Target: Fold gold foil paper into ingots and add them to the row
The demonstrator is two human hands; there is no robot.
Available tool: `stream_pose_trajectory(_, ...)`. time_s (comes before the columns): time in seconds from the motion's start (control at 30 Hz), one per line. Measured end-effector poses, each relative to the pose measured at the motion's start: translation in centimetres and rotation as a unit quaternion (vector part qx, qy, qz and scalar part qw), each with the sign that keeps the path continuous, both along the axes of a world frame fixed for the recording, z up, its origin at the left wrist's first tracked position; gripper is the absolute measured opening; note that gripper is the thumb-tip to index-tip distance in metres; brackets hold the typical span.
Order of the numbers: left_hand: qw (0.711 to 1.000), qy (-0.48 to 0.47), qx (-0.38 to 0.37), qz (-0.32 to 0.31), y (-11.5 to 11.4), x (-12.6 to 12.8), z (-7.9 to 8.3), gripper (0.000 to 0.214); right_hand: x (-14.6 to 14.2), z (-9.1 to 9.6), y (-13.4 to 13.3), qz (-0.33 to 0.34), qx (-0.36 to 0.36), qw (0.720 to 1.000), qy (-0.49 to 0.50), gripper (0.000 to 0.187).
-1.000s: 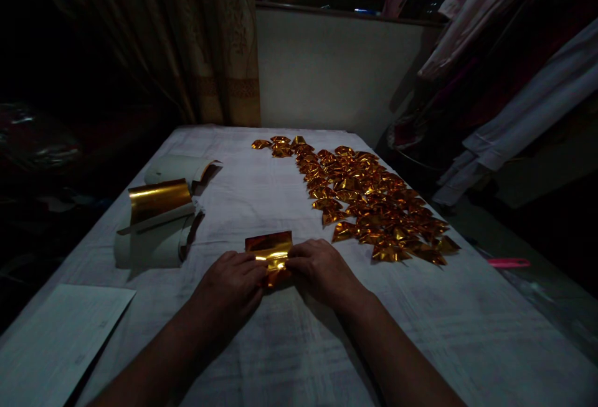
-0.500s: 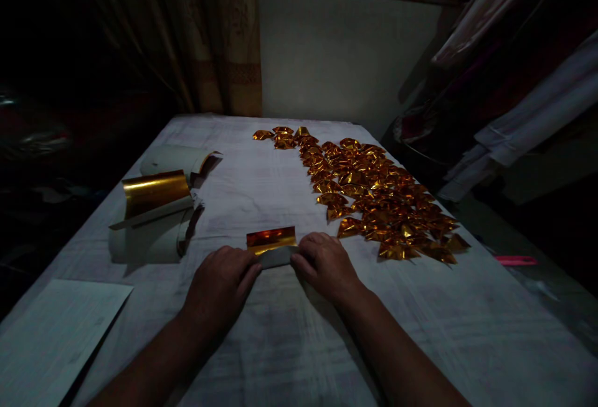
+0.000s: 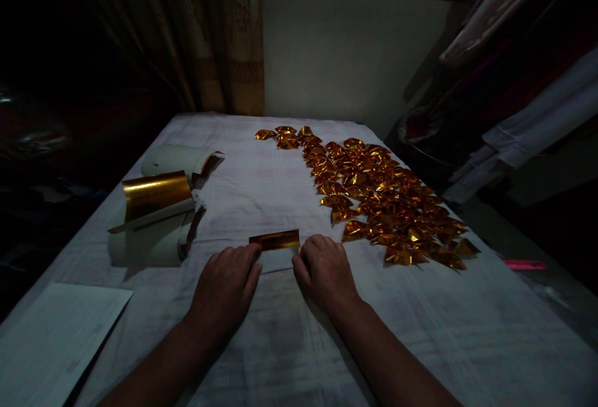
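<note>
Gold foil sheet [image 3: 275, 240] lies on the pale plaid cloth [image 3: 397, 332], centre, in front of the person; take it as clock centre, 12 pointing away. Near part is folded over, pale backing up; far strip shows gold. Left hand [image 3: 227, 279] at 9 o'clock: fingers curled, nearly closed, gripping the sheet's left end, thumb at the near side. Right hand [image 3: 327, 270] at 3: same partly closed curl, has the right end; its fingertips are partly hidden, so can't tell how tight. Folded gold pieces [image 3: 357, 192] spread in a dense, overlapping patch from 12 round to 3, clear of the right hand. Curled sheets [image 3: 144, 248], one gold side up, sit at 10, well apart from the left hand. Flat pale sheet [image 3: 60, 338] at 8. Further out: curtain [image 3: 233, 83] at 11, bare wall [image 3: 346, 52] at 1, hanging clothes [image 3: 527, 126] at 2, pink object [image 3: 526, 265] at 3, off the cloth.
</note>
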State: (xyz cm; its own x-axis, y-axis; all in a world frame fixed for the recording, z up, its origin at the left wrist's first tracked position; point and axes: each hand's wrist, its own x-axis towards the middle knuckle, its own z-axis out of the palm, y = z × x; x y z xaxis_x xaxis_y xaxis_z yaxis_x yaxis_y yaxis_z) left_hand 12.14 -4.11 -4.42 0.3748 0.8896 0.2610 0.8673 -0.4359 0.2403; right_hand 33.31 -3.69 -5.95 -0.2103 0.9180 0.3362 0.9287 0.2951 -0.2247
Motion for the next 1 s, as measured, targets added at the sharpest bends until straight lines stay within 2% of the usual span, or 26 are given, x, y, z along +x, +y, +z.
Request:
stream_pose_trajectory(0.13, 0.998, 0.041, 0.05, -0.012, -0.4, 0.4, -0.1, 0.02, 0.0, -0.6, 0.0, -0.01, 0.013, 1.0, 0.018, 0.004)
stream_pose_trajectory(0.23, 0.99, 0.045, 0.092, -0.092, -1.0, 1.2, -0.1, 0.022, 0.0, -0.9, 0.0, -0.015, 0.024, 0.999, 0.03, 0.014)
stream_pose_trajectory(0.33, 0.986, 0.042, 0.069, -0.148, -1.6, 2.0, 0.2, 0.024, -0.1, -1.1, 0.0, -0.018, 0.019, 0.999, 0.038, 0.013)
stream_pose_trajectory(0.47, 0.989, 0.044, 0.034, -0.138, -1.9, 2.3, 0.6, 0.026, -0.1, -1.0, -0.1, -0.015, 0.02, 0.999, 0.047, 0.01)
stream_pose_trajectory(0.7, 0.99, 0.043, 0.056, -0.122, -1.8, 1.1, 0.7, 0.021, 0.2, -1.1, 0.1, -0.013, 0.028, 0.998, 0.06, 0.012)
stream_pose_trajectory(0.8, 0.99, 0.052, 0.048, -0.118, -1.9, 1.0, 0.8, 0.017, 0.1, -0.8, -0.4, 0.033, 0.066, 0.995, 0.069, 0.016)
stream_pose_trajectory(0.87, 0.99, 0.06, 0.043, -0.122, -1.9, 1.1, 0.9, 0.016, -0.3, -0.5, -1.0, 0.106, 0.075, 0.99, 0.054, 0.025)
stream_pose_trajectory(0.93, 0.989, 0.067, 0.043, -0.125, -1.9, 1.2, 1.0, 0.016, -0.8, -0.1, -1.9, 0.179, 0.038, 0.983, 0.02, 0.036)
stream_pose_trajectory(1.0, 0.988, 0.074, 0.044, -0.129, -1.9, 1.1, 1.0, 0.016, -1.0, 0.1, -2.7, 0.208, -0.02, 0.978, -0.013, 0.045)
